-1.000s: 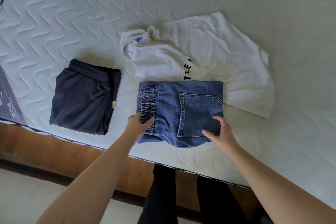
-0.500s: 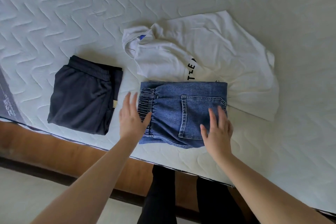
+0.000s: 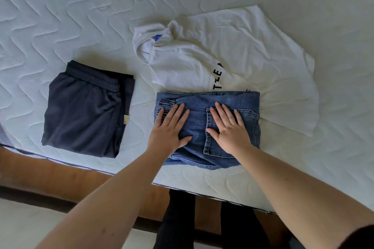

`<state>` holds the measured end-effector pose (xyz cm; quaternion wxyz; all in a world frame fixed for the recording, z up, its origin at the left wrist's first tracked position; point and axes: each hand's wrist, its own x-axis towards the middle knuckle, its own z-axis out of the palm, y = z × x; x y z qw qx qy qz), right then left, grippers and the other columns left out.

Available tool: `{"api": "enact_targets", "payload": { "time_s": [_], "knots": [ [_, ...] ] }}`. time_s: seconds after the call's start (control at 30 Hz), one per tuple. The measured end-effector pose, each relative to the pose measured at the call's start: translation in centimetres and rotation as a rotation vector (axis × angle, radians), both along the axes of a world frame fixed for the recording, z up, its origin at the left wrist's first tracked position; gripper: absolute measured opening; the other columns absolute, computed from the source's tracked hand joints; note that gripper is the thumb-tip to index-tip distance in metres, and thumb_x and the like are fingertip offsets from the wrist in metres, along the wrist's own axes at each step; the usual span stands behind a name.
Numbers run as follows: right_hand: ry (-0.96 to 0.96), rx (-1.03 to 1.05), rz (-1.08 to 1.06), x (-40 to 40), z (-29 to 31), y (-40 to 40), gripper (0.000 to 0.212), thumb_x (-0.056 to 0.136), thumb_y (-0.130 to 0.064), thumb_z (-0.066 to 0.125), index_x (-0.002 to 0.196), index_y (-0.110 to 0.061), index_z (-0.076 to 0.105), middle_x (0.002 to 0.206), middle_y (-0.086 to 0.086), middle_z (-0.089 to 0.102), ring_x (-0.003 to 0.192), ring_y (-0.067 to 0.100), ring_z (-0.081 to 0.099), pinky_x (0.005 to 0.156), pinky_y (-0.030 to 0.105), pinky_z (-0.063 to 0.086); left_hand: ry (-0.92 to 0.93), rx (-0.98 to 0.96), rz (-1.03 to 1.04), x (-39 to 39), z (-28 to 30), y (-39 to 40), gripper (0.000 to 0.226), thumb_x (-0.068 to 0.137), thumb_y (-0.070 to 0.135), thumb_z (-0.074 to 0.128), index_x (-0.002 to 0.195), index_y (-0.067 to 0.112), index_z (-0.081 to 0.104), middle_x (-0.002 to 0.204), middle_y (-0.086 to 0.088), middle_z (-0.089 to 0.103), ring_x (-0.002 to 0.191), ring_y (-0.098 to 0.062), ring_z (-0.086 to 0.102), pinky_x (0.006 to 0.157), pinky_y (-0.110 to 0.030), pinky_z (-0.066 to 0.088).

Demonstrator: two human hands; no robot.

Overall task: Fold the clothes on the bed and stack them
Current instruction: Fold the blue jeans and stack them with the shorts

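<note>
Head cam: both hands lie flat with fingers straight, gripping nothing, the left hand and right hand pressing the folded jeans, probably to flatten the fold. The jeans sit near the edge of the quilted white mattress, overlapping the unfolded white t-shirt, with the folded dark shorts well to the left. Wood bed frame below.

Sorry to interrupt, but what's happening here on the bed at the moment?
A person is folding laundry. The left hand and right hand press flat on folded blue jeans near the mattress edge. A folded dark garment lies apart to their left; a white T-shirt beyond them is not yet folded.
</note>
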<state>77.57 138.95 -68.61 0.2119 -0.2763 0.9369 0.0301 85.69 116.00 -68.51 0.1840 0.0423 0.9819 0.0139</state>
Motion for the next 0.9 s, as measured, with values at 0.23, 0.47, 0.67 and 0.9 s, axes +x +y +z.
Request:
{"api": "enact_targets", "payload": {
  "time_s": [0.23, 0.47, 0.67, 0.9],
  "knots": [
    [-0.036, -0.011, -0.027, -0.1, -1.1, 0.1, 0.071, 0.094, -0.066, 0.007, 0.153, -0.028, -0.006, 0.160, -0.008, -0.015, 0.146, 0.007, -0.014, 0.118, 0.036, -0.019, 0.017, 0.015, 0.010, 0.0, -0.5, 0.3, 0.081, 0.093, 0.069, 0.015, 0.156, 0.022, -0.006, 0.163, -0.003, -0.012, 0.150, -0.021, -0.011, 0.120, -0.051, 0.002],
    [-0.086, -0.105, -0.018, -0.6, -2.3, 0.6, 0.069, 0.094, -0.069, 0.003, 0.147, -0.034, -0.025, 0.155, -0.013, -0.030, 0.143, 0.004, -0.028, 0.118, 0.038, -0.018, 0.021, -0.015, 0.005, -0.2, -1.0, 0.5, 0.079, 0.094, 0.067, 0.018, 0.157, 0.022, 0.000, 0.164, -0.004, -0.005, 0.151, -0.021, -0.006, 0.120, -0.052, 0.005],
    [-0.173, -0.118, 0.035, -1.5, -1.4, 0.6, 0.076, 0.096, -0.064, 0.019, 0.150, -0.032, -0.023, 0.153, -0.013, -0.036, 0.143, 0.005, -0.029, 0.114, 0.037, -0.023, -0.105, -0.110, -0.006, -1.0, -0.7, 0.7, 0.080, 0.090, 0.070, 0.004, 0.152, 0.025, -0.019, 0.163, -0.003, -0.015, 0.148, -0.021, -0.019, 0.119, -0.050, -0.006],
    [-0.136, -0.174, 0.022, -2.4, 4.9, 0.7, 0.063, 0.098, -0.043, 0.043, 0.152, -0.019, 0.024, 0.160, 0.007, 0.023, 0.145, 0.025, 0.025, 0.120, 0.042, 0.013, -0.228, 0.029, 0.041, -2.7, 3.2, 0.8, 0.070, 0.099, 0.057, 0.026, 0.156, 0.025, 0.001, 0.164, 0.001, -0.004, 0.151, -0.018, -0.006, 0.120, -0.046, 0.000]
  ]
}}
